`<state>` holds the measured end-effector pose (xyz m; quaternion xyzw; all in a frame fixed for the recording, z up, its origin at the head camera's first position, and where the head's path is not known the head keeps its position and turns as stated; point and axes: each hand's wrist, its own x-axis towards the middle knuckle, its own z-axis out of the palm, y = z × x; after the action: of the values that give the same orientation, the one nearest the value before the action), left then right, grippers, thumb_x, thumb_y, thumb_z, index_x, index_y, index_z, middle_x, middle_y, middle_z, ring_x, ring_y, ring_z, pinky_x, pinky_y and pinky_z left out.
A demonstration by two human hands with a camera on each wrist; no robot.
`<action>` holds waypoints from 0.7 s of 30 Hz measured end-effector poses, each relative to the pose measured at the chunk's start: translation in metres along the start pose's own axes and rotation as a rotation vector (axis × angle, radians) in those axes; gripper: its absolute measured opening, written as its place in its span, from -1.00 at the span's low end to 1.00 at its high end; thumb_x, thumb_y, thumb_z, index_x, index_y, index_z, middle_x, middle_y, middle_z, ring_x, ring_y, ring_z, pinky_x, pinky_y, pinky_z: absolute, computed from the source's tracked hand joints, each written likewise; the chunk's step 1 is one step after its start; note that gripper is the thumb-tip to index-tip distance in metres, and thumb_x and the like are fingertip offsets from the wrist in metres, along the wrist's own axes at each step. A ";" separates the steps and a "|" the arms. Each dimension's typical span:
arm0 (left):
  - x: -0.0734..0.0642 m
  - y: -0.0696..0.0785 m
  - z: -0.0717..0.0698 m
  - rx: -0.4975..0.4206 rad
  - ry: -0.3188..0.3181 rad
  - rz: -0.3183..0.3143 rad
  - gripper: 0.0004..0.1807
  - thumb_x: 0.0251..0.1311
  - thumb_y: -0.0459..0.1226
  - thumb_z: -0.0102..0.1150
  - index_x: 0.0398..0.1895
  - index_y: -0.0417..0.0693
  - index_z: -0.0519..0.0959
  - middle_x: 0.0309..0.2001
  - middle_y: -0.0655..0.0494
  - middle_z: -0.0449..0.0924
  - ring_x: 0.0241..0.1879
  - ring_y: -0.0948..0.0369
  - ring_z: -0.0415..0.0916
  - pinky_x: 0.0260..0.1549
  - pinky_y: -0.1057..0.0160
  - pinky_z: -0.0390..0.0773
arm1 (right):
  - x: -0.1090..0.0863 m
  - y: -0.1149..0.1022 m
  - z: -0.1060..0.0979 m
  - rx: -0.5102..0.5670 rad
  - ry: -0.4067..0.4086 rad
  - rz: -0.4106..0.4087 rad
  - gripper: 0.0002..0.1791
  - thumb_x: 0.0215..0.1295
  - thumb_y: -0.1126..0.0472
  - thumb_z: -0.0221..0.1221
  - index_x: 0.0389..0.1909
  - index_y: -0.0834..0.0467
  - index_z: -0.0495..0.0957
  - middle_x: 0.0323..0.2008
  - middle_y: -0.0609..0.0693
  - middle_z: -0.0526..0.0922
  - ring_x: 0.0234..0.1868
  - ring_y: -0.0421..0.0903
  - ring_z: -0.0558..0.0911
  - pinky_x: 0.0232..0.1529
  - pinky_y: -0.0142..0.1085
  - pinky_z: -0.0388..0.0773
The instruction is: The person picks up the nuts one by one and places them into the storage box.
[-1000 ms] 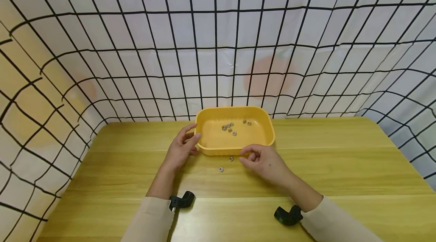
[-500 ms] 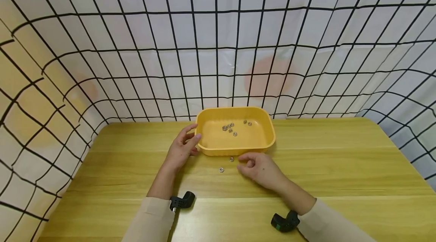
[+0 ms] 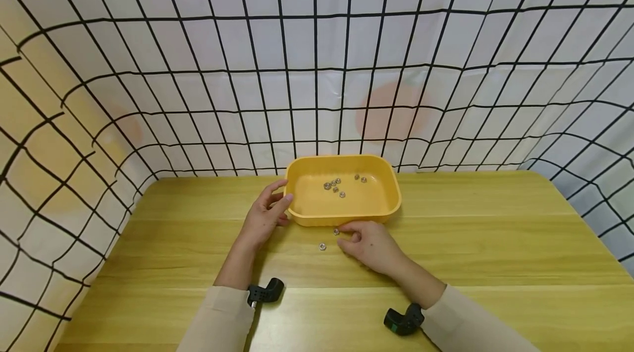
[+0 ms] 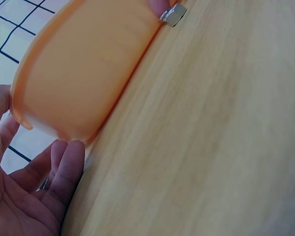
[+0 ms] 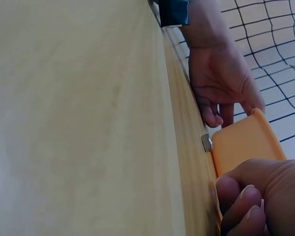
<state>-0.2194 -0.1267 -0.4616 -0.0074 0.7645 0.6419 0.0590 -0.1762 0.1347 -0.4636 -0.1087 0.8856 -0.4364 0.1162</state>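
Observation:
A yellow plastic tray stands at the back of the table with several metal hex nuts inside. My left hand holds its left end, thumb at the rim and fingertips against the outer wall, as the left wrist view shows. In front of the tray, my right hand has its index fingertip at a hex nut lying close by the tray's front wall. The thumb is apart from that nut, and the other fingers are bent under the palm. A second loose nut lies a little nearer on the wood.
The wooden table spreads out around the tray. Behind it and along both sides rises a black wire grid before a pale patterned sheet. A black camera mount sits on each wrist, the left and the right.
My right hand has moved left and slightly nearer from the tray's front rim, its index fingertip now at the closer-in nut. The left hand and the tray stay put.

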 end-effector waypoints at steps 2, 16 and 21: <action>0.000 0.000 0.000 0.000 0.000 -0.002 -0.47 0.46 -0.05 0.17 0.45 0.27 0.39 0.34 -0.19 0.45 -0.36 0.12 0.57 -0.26 0.23 0.72 | 0.001 -0.001 0.001 -0.002 -0.002 -0.003 -0.70 0.33 0.13 0.34 0.03 0.12 0.71 -0.64 -0.14 0.59 -0.77 -0.22 0.47 -0.71 -0.38 0.35; 0.000 -0.001 0.000 -0.004 0.001 -0.009 -0.46 0.46 -0.04 0.17 0.46 0.27 0.38 0.34 -0.18 0.44 -0.35 0.12 0.57 -0.25 0.22 0.72 | 0.008 -0.004 0.007 -0.100 -0.005 -0.048 -0.79 0.30 0.07 0.37 -0.08 0.01 0.73 -0.61 -0.18 0.55 -0.65 -0.25 0.46 -0.57 -0.41 0.38; 0.001 0.000 0.000 -0.003 0.000 -0.005 -0.46 0.46 -0.04 0.17 0.46 0.25 0.37 0.34 -0.19 0.45 -0.35 0.11 0.58 -0.25 0.23 0.72 | 0.009 -0.005 0.008 -0.105 -0.003 -0.055 -0.89 0.29 0.08 0.37 -0.20 -0.02 0.72 -0.61 -0.18 0.53 -0.62 -0.24 0.46 -0.55 -0.41 0.37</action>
<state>-0.2203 -0.1271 -0.4621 -0.0094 0.7636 0.6428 0.0607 -0.1818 0.1230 -0.4655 -0.1395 0.9037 -0.3924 0.0994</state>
